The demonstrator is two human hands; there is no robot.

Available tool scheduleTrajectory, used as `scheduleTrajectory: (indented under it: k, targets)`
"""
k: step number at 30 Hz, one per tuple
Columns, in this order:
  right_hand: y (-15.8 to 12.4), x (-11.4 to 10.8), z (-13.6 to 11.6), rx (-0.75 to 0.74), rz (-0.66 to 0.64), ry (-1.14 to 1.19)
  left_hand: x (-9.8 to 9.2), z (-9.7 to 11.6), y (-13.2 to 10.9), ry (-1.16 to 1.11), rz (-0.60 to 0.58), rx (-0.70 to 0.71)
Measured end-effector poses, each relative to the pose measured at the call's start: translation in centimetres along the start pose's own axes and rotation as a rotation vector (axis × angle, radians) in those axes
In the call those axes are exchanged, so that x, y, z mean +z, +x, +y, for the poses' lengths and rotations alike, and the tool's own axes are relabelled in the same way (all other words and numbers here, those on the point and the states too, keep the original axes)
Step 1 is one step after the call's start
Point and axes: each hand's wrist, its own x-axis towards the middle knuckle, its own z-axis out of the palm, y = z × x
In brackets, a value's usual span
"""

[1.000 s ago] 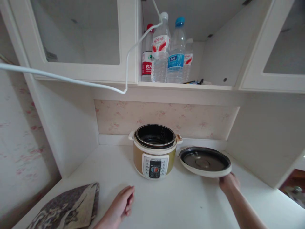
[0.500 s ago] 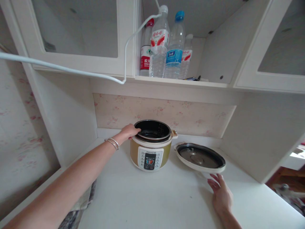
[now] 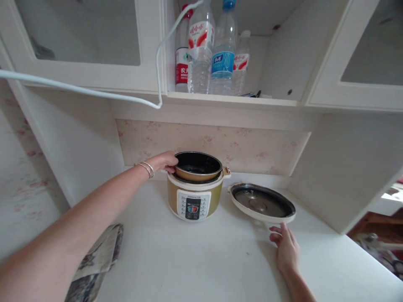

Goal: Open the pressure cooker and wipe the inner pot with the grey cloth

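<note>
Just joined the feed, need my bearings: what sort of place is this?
Probably a home kitchen: an electric cooker on a white counter, its lid laid beside it, bottled water in the cupboard above. The left hand grips the inner pot.

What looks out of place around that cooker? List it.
The inner pot sits raised and tilted in the cooker, its left rim gripped by the left hand. The lid lies upside down on the counter to the right, near the right hand. A white cable droops across the cabinet front.

I see the inner pot (image 3: pixel 197 167), glossy bronze metal outside, matt dark lining; the cooker body (image 3: pixel 193 197) glossy plastic; the tabletop (image 3: pixel 201 260) smooth white.
</note>
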Motion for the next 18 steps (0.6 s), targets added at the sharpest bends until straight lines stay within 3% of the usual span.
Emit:
scheduleTrajectory:
  k: [4,9,13,18]
  targets:
    - [-0.1,0.2,-0.1,-0.013,0.011,0.042,-0.6,-0.5,0.1,0.055,-0.073,-0.061]
    - [0.0,0.1,0.0,-0.044,0.014,0.033,-0.3,-1.7,-0.4,-0.08,-0.056,0.039]
    - [0.4,-0.1,0.5,-0.036,0.026,0.01,0.3,-1.6,-0.3,-0.349,0.019,0.158]
    - [0.8,-0.3,1.0,-0.023,0.04,0.0,-0.6,0.9,0.1,-0.49,0.17,0.219]
